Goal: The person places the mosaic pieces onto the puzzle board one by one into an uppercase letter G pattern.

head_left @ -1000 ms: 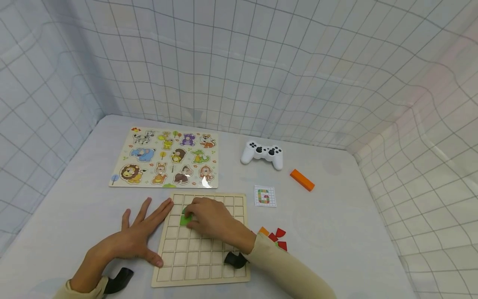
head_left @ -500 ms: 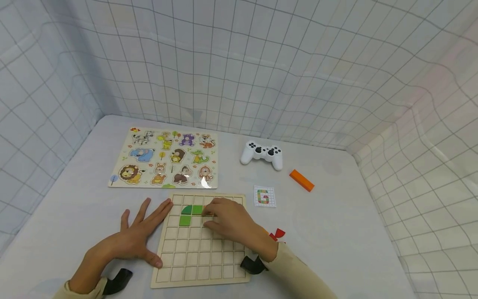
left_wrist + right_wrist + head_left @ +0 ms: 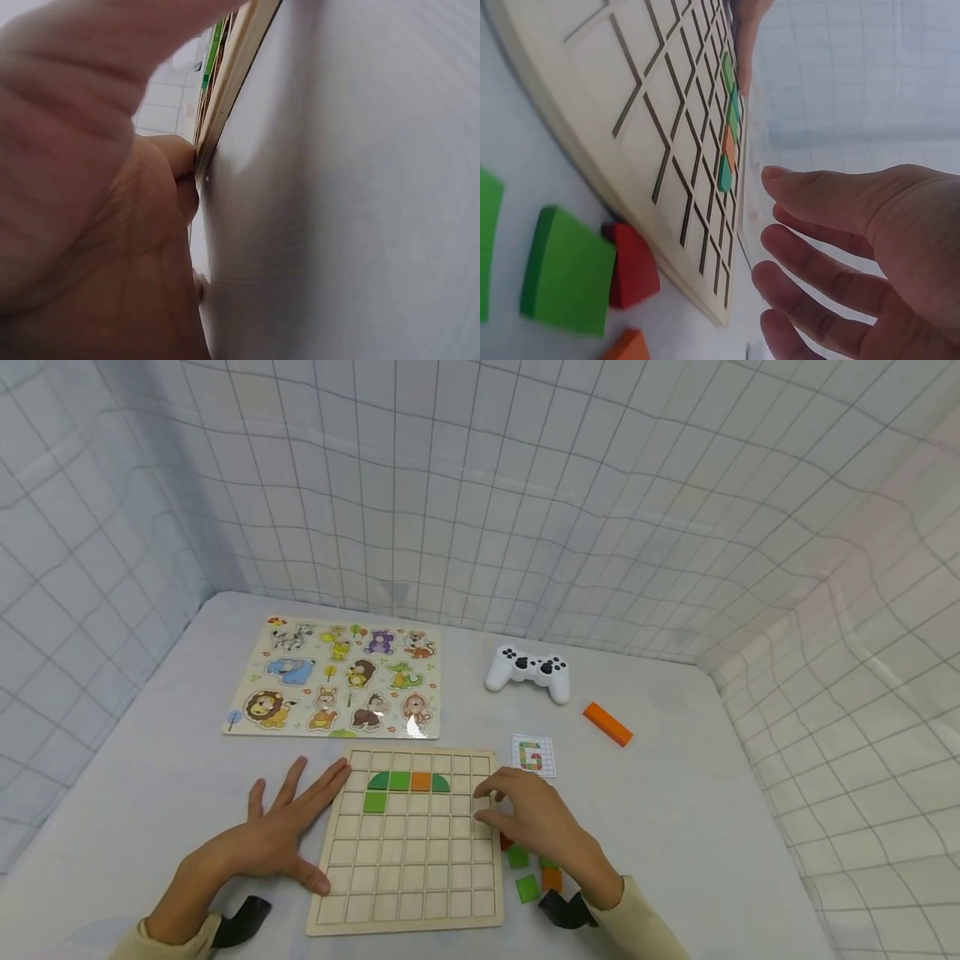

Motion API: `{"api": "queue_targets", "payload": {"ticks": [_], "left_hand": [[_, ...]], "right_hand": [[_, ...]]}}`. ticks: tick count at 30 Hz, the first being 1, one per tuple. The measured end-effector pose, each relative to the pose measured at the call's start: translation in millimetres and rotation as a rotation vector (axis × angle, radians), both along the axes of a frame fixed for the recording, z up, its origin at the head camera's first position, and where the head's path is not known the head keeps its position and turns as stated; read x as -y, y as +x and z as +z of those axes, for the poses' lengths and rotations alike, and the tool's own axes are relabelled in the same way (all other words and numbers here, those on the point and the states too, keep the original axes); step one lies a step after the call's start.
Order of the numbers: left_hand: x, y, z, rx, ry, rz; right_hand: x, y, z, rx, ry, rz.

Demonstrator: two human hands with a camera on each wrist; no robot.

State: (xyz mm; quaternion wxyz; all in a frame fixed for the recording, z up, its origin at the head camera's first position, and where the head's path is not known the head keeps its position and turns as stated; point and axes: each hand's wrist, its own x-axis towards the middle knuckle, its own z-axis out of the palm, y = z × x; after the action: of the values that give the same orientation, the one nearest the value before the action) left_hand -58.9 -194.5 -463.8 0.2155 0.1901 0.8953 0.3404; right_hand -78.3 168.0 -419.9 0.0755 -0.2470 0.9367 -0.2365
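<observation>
A wooden grid board (image 3: 405,906) lies on the table. Near its top, a row of tiles runs left to right: a dark green rounded tile (image 3: 378,782), a light green square (image 3: 400,781), an orange square (image 3: 421,782) and another dark green rounded tile (image 3: 440,784). Below the first sits a second light green square (image 3: 374,802). My left hand (image 3: 273,839) is spread beside the board, fingertips and thumb at its left edge. Over the right edge hovers my right hand (image 3: 536,814), fingers loosely bent, thumb apart, nothing between them, as the right wrist view also shows.
Loose tiles lie right of the board, among them a green square (image 3: 528,888), an orange square (image 3: 552,879) and a red piece (image 3: 634,266). A pattern card (image 3: 534,756), a white game controller (image 3: 528,671), an orange bar (image 3: 607,724) and an animal puzzle (image 3: 337,681) lie farther back.
My right hand has moved right, away from the tile row. The orange square, covered by the fingers before, now shows fully, with a dark green rounded tile right of it. My left hand stays put.
</observation>
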Motion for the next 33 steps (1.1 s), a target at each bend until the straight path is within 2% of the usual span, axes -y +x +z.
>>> {"api": "queue_targets", "payload": {"ticks": [9,13,19,26,33], "left_hand": [[2.3,0.3,-2.7,-0.038,0.017,-0.007],[1.3,0.6,-2.4,-0.016,0.008,-0.004],[1.2,0.0,-2.8,-0.02,0.002,0.006],[1.5,0.3,-3.7,-0.014,0.006,0.01],[3.6,-0.3,-6.7,-0.06,0.048,-0.001]], "right_hand": [[-32,7.0,5.5,0.024,-0.033,-0.068],[-45,14.9,4.5,0.056,-0.039,-0.089],[-61,24.3,-4.1,0.077,-0.049,-0.134],[-69,22.0,-18.7,0.064,-0.088,-0.154],[-70,21.9,-26.4,0.096,-0.071,-0.177]]}}
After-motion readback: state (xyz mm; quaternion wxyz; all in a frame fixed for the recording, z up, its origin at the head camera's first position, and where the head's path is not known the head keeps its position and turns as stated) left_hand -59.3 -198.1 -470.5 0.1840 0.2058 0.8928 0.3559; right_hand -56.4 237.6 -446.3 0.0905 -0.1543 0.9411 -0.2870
